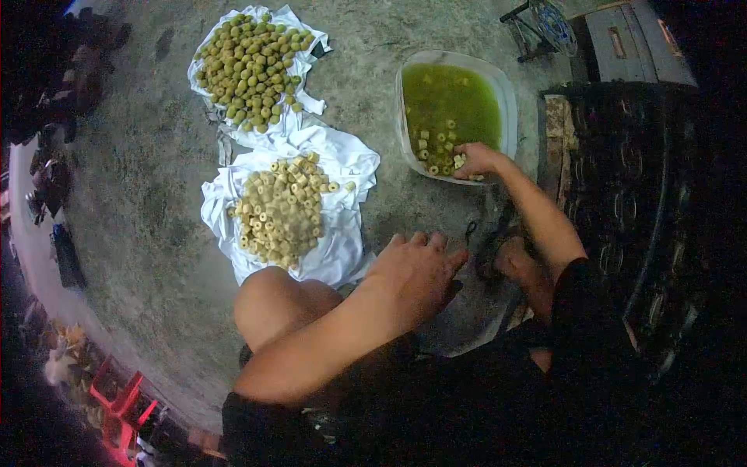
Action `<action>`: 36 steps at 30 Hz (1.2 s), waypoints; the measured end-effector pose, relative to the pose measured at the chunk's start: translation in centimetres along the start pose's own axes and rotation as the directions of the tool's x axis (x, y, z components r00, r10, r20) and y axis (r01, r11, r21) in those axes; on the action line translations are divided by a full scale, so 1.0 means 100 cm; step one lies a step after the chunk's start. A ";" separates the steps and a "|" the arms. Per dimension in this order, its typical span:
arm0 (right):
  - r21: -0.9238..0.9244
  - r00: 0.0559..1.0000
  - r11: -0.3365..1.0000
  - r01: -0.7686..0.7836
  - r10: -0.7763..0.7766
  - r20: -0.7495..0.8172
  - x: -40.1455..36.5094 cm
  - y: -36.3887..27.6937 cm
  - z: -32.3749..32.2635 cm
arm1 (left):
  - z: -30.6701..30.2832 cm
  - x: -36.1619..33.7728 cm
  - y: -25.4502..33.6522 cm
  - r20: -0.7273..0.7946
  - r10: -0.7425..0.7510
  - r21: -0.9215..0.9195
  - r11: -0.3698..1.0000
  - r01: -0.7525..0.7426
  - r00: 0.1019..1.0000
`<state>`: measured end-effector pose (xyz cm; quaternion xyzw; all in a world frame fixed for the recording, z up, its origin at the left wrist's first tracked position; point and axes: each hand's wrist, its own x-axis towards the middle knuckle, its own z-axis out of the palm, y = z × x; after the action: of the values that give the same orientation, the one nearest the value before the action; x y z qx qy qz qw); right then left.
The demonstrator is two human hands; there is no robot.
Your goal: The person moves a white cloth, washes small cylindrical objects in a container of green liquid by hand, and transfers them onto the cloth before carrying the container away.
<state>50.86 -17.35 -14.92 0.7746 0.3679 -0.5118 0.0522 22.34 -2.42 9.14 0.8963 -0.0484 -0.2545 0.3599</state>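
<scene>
Translucent plastic tub of green liquid (pixel 508 97): long axis points away from the person. Right hand (pixel 475 159) inside, grasping pale cut rings (pixel 436 148); left hand (pixel 416 272) released, flat.

Only the middle is lit: the white cloths (pixel 342 156), the tub (pixel 510 101) of green water and the floor (pixel 140 194) are shown brightest. The edges are bent by fisheye distortion and lost in darkness; detail is softened.
</scene>
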 end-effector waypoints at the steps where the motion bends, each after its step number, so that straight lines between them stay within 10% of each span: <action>1: -0.020 0.999 0.999 0.038 -0.038 -0.012 0.004 0.003 0.001 | 0.000 0.001 0.000 0.004 -0.002 0.002 1.000 0.002 1.000; 22: 0.204 0.999 0.979 -0.025 0.029 -0.017 0.002 0.025 -0.003 | -0.007 0.003 0.002 0.041 -0.009 0.000 1.000 0.009 0.999; 25: 0.236 0.979 0.972 0.013 0.036 -0.200 0.007 0.039 0.003 | -0.001 0.006 -0.001 0.018 0.002 -0.013 1.000 -0.002 1.000; 28: 0.491 0.975 0.864 0.114 -0.002 -0.222 -0.004 0.037 -0.007 | 0.010 0.008 -0.007 -0.025 0.033 -0.003 0.999 -0.033 0.999; 31: 0.896 0.987 0.429 0.117 0.050 -0.153 -0.012 0.037 -0.009 | -0.006 0.008 -0.004 0.062 0.022 -0.005 1.000 -0.022 0.998; 36: 0.840 0.950 0.496 0.222 0.084 -0.300 -0.015 0.032 -0.017 | -0.004 0.005 -0.006 0.055 0.048 0.037 0.998 -0.050 0.997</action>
<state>53.82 -19.72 -13.84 0.7488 0.0964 -0.5036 -0.4199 22.94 -1.89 8.82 0.8943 -0.0851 -0.2688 0.3476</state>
